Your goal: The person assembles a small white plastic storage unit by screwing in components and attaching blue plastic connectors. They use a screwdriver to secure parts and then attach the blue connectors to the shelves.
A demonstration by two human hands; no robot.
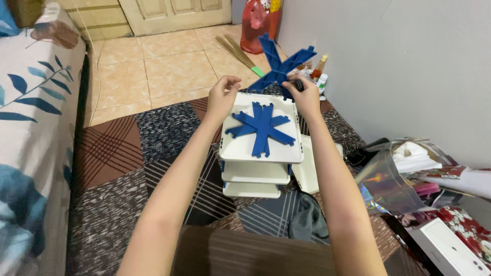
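A white three-tier plastic rack (236, 148) stands on a patchwork mat. Several blue slotted strips (262, 128) lie crossed like a star on its top tray. My left hand (222, 94) is at the top tray's far left corner, fingers curled at its rim. My right hand (304, 94) is at the far right corner and grips crossed blue slotted strips (282, 64) that stick up and away from the rack.
A loose white tray (309, 174) lies right of the rack. A bed with a leaf-print sheet (30, 117) runs along the left. Clutter, a shiny bag (388, 184) and a white box (450, 250) fill the right; bottles (319, 71), a broom (238, 51) and a red bag (258, 23) sit by the wall.
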